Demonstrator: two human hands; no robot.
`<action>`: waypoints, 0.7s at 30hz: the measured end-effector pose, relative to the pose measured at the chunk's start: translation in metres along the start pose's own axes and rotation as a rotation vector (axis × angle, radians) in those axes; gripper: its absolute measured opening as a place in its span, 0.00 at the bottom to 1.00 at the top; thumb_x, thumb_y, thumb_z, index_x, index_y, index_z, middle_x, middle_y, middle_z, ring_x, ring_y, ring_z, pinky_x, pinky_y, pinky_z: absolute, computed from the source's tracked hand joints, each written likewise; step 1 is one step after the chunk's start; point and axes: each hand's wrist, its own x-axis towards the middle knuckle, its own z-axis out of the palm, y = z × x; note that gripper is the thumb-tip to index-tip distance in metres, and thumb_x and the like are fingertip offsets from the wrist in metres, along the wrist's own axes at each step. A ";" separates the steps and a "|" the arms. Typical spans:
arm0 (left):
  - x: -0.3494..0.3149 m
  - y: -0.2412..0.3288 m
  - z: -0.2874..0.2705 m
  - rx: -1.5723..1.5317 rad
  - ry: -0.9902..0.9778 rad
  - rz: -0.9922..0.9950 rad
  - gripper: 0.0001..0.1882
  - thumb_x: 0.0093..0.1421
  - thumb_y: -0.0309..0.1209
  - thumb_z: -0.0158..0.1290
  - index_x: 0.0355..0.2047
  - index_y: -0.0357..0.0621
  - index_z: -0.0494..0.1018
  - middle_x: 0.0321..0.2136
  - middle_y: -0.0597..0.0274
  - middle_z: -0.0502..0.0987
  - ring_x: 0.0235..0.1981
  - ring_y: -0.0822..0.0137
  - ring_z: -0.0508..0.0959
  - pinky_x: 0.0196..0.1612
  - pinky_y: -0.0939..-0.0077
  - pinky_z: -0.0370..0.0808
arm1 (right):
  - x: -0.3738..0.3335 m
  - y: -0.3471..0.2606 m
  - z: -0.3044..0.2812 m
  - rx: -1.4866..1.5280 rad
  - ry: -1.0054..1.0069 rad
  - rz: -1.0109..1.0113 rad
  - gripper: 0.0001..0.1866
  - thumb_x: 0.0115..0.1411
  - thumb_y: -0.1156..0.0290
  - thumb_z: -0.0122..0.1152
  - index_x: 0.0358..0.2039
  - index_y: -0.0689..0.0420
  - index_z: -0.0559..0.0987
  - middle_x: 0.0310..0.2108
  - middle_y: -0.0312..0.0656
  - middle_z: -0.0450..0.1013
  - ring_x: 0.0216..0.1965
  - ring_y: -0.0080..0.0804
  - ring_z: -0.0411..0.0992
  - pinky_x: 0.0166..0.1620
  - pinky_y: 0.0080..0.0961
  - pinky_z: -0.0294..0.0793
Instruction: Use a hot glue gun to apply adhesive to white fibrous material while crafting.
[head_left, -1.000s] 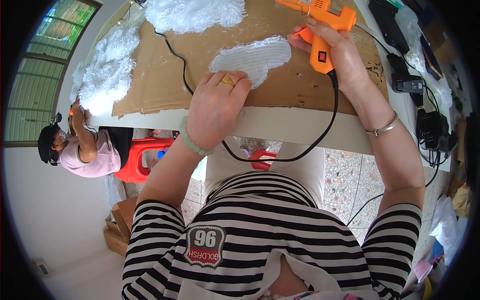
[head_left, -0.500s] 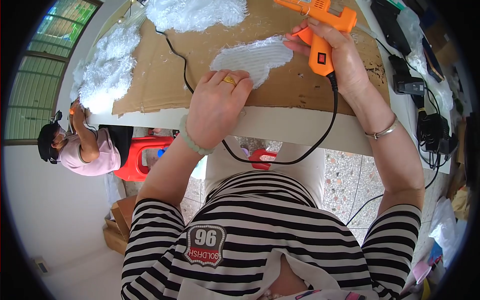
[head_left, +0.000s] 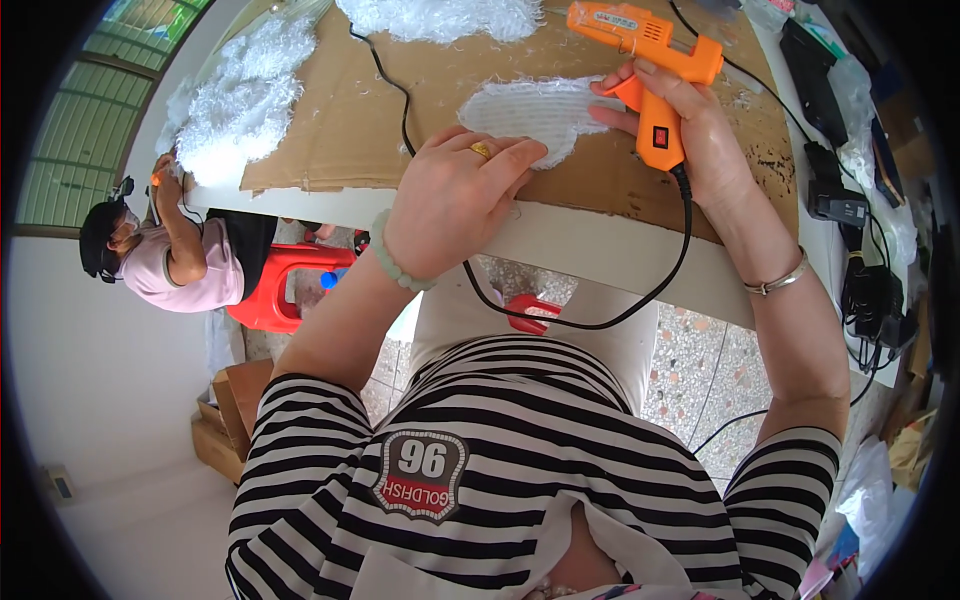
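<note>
My right hand (head_left: 705,135) grips an orange hot glue gun (head_left: 660,130) by its handle, nozzle pointing to the left. A finger lies by the orange trigger, and the black cord hangs from the handle's base. Below and left of the nozzle, a white fabric piece (head_left: 530,105) with fuzzy edges and a ribbed face lies on the cardboard (head_left: 350,130). My left hand (head_left: 455,200), wearing a ring, has its fingers closed at the piece's near edge, thumb side toward the right. Its fingertips are partly hidden.
White shaggy fabric pieces (head_left: 240,95) lie at the table's left and far side. A black cord (head_left: 395,85) crosses the cardboard. Black adapters and cables (head_left: 838,205) lie on the right. At the left, another person (head_left: 180,250) works at the table near a red stool (head_left: 275,285).
The whole view has shifted slightly. My left hand has turned a little, its fingers reaching farther right along the fabric's near edge. The glue gun stays in my right hand above the fabric's right end.
</note>
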 end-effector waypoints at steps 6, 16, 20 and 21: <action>-0.001 -0.002 -0.004 -0.040 -0.004 0.001 0.13 0.51 0.20 0.52 0.39 0.41 0.72 0.25 0.59 0.78 0.29 0.60 0.78 0.37 0.66 0.72 | 0.000 0.000 0.001 0.013 -0.011 -0.009 0.14 0.62 0.65 0.51 0.41 0.64 0.72 0.38 0.44 0.71 0.47 0.40 0.72 0.52 0.39 0.74; -0.005 -0.004 0.000 -0.089 0.022 -0.087 0.14 0.52 0.20 0.51 0.40 0.40 0.72 0.22 0.57 0.77 0.27 0.56 0.77 0.37 0.64 0.73 | -0.001 0.000 0.000 -0.011 -0.047 -0.052 0.15 0.61 0.64 0.51 0.40 0.64 0.73 0.38 0.44 0.71 0.47 0.38 0.72 0.53 0.38 0.74; 0.001 0.006 0.000 0.020 -0.005 -0.041 0.14 0.50 0.24 0.55 0.40 0.40 0.73 0.28 0.58 0.76 0.31 0.56 0.76 0.38 0.64 0.72 | -0.004 -0.003 -0.002 -0.037 0.025 -0.026 0.14 0.61 0.64 0.51 0.40 0.63 0.73 0.38 0.44 0.72 0.43 0.36 0.73 0.52 0.36 0.74; 0.003 0.007 0.001 0.046 -0.020 -0.027 0.14 0.50 0.26 0.57 0.39 0.39 0.73 0.29 0.59 0.76 0.33 0.57 0.75 0.39 0.64 0.72 | -0.004 -0.004 -0.003 -0.046 0.064 -0.040 0.14 0.61 0.64 0.51 0.40 0.62 0.73 0.37 0.44 0.73 0.42 0.35 0.73 0.50 0.35 0.74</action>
